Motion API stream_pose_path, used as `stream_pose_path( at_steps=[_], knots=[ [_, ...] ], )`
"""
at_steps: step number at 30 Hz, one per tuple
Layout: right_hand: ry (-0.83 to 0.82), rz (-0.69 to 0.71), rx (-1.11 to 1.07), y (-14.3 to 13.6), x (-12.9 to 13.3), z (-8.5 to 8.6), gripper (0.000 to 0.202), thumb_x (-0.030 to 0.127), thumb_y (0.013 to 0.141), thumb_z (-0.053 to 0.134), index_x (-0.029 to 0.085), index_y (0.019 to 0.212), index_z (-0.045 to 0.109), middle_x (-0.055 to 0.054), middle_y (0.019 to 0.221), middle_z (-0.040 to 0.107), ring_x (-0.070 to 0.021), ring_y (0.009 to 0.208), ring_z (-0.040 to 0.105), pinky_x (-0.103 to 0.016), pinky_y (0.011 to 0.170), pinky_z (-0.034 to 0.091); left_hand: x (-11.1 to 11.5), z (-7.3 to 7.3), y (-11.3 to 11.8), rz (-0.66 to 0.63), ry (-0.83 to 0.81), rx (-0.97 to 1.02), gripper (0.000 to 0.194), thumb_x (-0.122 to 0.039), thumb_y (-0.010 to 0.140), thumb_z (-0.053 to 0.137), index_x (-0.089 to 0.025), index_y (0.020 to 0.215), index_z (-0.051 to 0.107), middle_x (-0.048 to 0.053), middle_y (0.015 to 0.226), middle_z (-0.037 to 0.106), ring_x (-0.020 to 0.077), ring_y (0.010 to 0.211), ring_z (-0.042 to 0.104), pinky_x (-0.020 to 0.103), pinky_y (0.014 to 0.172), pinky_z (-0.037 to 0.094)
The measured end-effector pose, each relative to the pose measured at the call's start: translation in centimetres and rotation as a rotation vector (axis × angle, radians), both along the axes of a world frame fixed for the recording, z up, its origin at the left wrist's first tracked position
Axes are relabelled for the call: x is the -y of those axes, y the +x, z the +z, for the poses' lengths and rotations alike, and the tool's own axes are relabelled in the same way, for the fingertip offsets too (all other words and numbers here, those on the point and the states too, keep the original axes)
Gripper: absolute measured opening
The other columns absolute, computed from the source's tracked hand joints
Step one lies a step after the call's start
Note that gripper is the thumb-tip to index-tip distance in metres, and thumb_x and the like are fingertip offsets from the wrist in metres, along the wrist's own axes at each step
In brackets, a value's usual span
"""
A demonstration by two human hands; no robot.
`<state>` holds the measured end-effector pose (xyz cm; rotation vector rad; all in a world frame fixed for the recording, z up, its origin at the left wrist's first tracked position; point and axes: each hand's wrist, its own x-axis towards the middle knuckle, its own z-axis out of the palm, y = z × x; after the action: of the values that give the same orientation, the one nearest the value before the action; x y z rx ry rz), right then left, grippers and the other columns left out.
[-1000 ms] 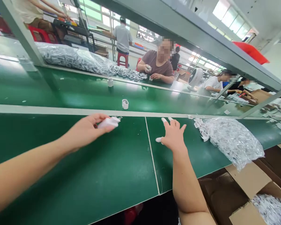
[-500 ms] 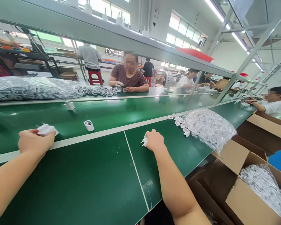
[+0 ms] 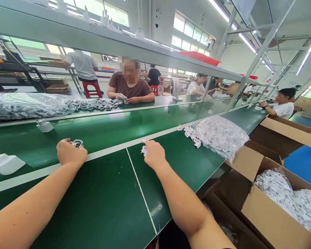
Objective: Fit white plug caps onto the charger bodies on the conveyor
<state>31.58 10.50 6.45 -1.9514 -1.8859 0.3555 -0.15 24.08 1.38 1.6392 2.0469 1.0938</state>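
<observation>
My left hand [image 3: 71, 152] is closed round a white charger housing [image 3: 77, 143], whose open end with dark parts inside shows above the fingers, over the green belt [image 3: 114, 121]. My right hand [image 3: 154, 153] pinches a small white plug piece [image 3: 144, 150] near the pale strip between the belt and the green work surface [image 3: 98, 193]. A white charger [image 3: 7, 164] with pins lies on the belt at the far left. Farther back on the belt stands another white charger [image 3: 45, 126].
A clear bag of white plug pieces [image 3: 220, 133] lies right of my right hand, loose pieces beside it. Cardboard boxes [image 3: 272, 211] stand at the right edge. Across the belt, a person [image 3: 131, 83] handles parts beside a pile of grey-white pieces [image 3: 98, 104].
My left hand has let go of the charger at the left and moved right, taking hold of the open housing. The view has shifted; my right hand still holds its white piece.
</observation>
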Motion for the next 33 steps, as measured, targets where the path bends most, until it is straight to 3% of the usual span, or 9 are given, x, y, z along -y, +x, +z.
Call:
stream_pose_path(
  at_steps=[3,6,8,11,16,19,22,27,33],
  knots=[
    [0.041,-0.001,-0.113,-0.1,-0.3,-0.4,0.047,0.010,0.094,0.073,0.026,0.138,0.074,-0.008,0.136,0.076,-0.0240,0.110,0.076,-0.032,0.090,0.059,1.0,0.4,-0.8,0.076,-0.021,0.062,0.051,-0.055,0.106,0.072,-0.018,0.140,0.064,0.014,0.141,0.069,0.0394,0.132,0.068,0.056,0.105,0.061],
    [0.068,-0.006,-0.260,-0.5,-0.8,-0.9,0.031,0.016,0.090,0.083,0.023,0.120,0.076,-0.007,0.132,0.076,-0.0207,0.103,0.077,-0.031,0.089,0.060,3.2,1.8,-0.9,0.098,-0.018,0.118,0.056,-0.055,0.106,0.069,-0.016,0.144,0.058,0.018,0.148,0.067,0.0454,0.144,0.062,0.062,0.116,0.054],
    [0.085,-0.003,-0.365,-0.9,-1.0,-1.2,0.026,0.019,0.089,0.088,0.022,0.111,0.075,-0.006,0.126,0.078,-0.0190,0.102,0.078,-0.029,0.087,0.061,5.1,3.0,-0.5,0.056,-0.030,0.160,0.058,-0.056,0.101,0.073,-0.015,0.141,0.058,0.018,0.154,0.066,0.0481,0.150,0.059,0.064,0.124,0.047],
    [0.086,0.021,-0.486,-1.7,-1.1,-1.9,0.019,0.024,0.087,0.091,0.025,0.099,0.077,-0.001,0.107,0.081,-0.0183,0.092,0.078,-0.029,0.083,0.061,9.3,4.1,0.1,-0.087,-0.091,0.274,0.059,-0.053,0.093,0.080,-0.020,0.138,0.062,0.012,0.149,0.074,0.0409,0.143,0.068,0.055,0.124,0.053],
    [0.006,0.126,-0.788,-3.3,-0.7,-2.5,0.029,0.041,0.070,0.103,0.024,0.069,0.079,-0.002,0.096,0.082,-0.0211,0.089,0.076,-0.033,0.084,0.061,18.8,2.8,0.5,-0.243,-0.355,0.628,0.096,-0.078,0.058,0.103,-0.030,0.136,0.071,0.007,0.138,0.084,0.0384,0.145,0.069,0.049,0.134,0.048],
    [-0.131,0.188,-1.023,-4.3,0.2,-2.5,0.037,0.054,0.064,0.103,0.023,0.069,0.083,-0.004,0.093,0.083,-0.0214,0.089,0.074,-0.036,0.085,0.062,22.7,1.8,0.9,-0.358,-0.450,0.656,0.090,-0.081,0.071,0.098,-0.031,0.141,0.071,0.008,0.141,0.083,0.0369,0.140,0.073,0.050,0.130,0.053],
    [-0.297,0.267,-1.139,-5.2,1.4,-2.3,0.045,0.059,0.059,0.104,0.021,0.079,0.087,-0.006,0.095,0.085,-0.0197,0.087,0.075,-0.037,0.087,0.065,23.7,0.9,1.5,-0.395,-0.369,0.677,0.084,-0.078,0.076,0.096,-0.028,0.140,0.072,0.010,0.134,0.085,0.0358,0.125,0.081,0.050,0.121,0.062],
    [-0.522,0.289,-1.303,-6.3,3.3,-1.6,0.052,0.048,0.056,0.111,0.025,0.097,0.090,-0.003,0.100,0.086,-0.0194,0.093,0.082,-0.038,0.095,0.068,23.3,-0.7,1.2,-0.437,-0.310,0.658,0.070,-0.079,0.081,0.090,-0.027,0.127,0.079,0.010,0.125,0.087,0.0325,0.112,0.083,0.040,0.101,0.070],
    [-0.417,0.301,-1.193,-7.0,4.2,-1.6,0.040,0.043,0.057,0.110,0.024,0.081,0.086,-0.003,0.093,0.085,-0.0153,0.078,0.071,-0.032,0.076,0.062,23.9,-1.4,0.8,-0.471,-0.328,0.608,0.071,-0.082,0.086,0.083,-0.031,0.136,0.079,0.007,0.128,0.086,0.0304,0.107,0.082,0.035,0.089,0.069]
  ],
)
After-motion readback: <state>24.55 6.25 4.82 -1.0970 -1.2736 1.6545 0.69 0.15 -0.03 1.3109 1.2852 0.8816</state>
